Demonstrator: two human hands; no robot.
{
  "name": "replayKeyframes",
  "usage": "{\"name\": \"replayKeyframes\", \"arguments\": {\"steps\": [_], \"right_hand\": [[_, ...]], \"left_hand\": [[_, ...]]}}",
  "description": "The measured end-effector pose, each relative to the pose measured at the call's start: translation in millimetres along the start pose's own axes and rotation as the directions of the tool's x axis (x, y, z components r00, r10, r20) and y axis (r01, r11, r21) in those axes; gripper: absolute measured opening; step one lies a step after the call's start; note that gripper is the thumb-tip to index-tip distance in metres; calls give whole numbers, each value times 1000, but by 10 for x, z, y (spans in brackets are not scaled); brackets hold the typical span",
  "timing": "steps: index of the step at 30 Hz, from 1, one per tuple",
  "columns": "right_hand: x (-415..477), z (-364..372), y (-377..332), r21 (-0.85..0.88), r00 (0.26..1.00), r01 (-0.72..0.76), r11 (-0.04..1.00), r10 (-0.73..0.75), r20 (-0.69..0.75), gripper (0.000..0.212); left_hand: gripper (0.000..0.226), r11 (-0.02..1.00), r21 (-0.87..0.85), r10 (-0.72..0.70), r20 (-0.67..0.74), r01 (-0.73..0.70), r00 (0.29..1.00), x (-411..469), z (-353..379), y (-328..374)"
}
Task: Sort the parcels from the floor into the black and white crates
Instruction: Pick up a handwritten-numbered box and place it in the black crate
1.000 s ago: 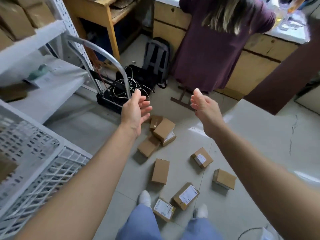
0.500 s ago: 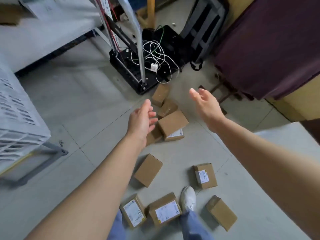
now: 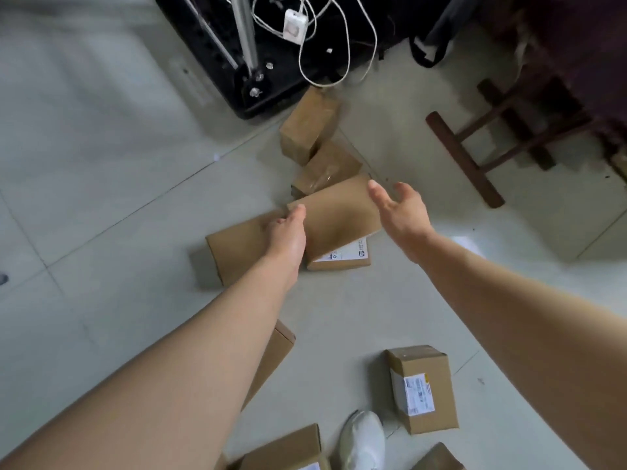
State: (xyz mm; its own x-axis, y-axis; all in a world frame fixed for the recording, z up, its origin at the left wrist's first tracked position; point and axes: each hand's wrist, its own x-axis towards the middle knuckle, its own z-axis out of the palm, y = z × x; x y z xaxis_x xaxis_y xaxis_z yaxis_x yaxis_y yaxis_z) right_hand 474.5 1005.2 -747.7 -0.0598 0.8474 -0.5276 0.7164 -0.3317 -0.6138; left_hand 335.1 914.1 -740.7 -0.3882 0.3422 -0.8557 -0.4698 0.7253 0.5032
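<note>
Several brown cardboard parcels lie on the grey tiled floor. A tilted parcel with a white label on its lower side leans on a flat parcel. My left hand reaches to the tilted parcel's left edge, fingers at that edge; their grip is hidden. My right hand hovers open at its right edge, fingers spread. Two more parcels lie behind it. A labelled parcel sits near my white shoe. No crate is in view.
A black hand trolley with a metal handle and white cables stands just behind the parcels. A dark wooden stool frame lies at the right. More parcels lie at the bottom edge and under my left forearm.
The view has dropped toward the floor and the white crate has left the frame. Both hands have moved down to the tilted parcel, the left one reaching its edge.
</note>
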Motion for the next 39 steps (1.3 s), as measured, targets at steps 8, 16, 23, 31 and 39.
{"name": "replayKeyframes", "arguments": {"steps": [8,16,23,31,39], "right_hand": [[560,416,532,37,995,-98,995,97,32,70],[26,206,55,163,990,-135,977,140,-21,69],[-936,-439,-938,310,986,-140,940,161,-42,67],[-2219,-1095,-2220,465,986,-39,885,110,-128,50],[-3533,-1240,-3317,621,936,57,782,174,-305,53]], "left_hand": [[26,986,-93,-132,58,137,990,727,164,-314],[35,991,-103,-85,49,89,995,191,-86,82],[46,993,-113,13,-37,-17,999,-862,-604,899],[48,974,-196,114,-8,-113,993,-2309,-1323,1860],[35,962,-174,232,108,-211,967,-3500,-2368,2604]]}}
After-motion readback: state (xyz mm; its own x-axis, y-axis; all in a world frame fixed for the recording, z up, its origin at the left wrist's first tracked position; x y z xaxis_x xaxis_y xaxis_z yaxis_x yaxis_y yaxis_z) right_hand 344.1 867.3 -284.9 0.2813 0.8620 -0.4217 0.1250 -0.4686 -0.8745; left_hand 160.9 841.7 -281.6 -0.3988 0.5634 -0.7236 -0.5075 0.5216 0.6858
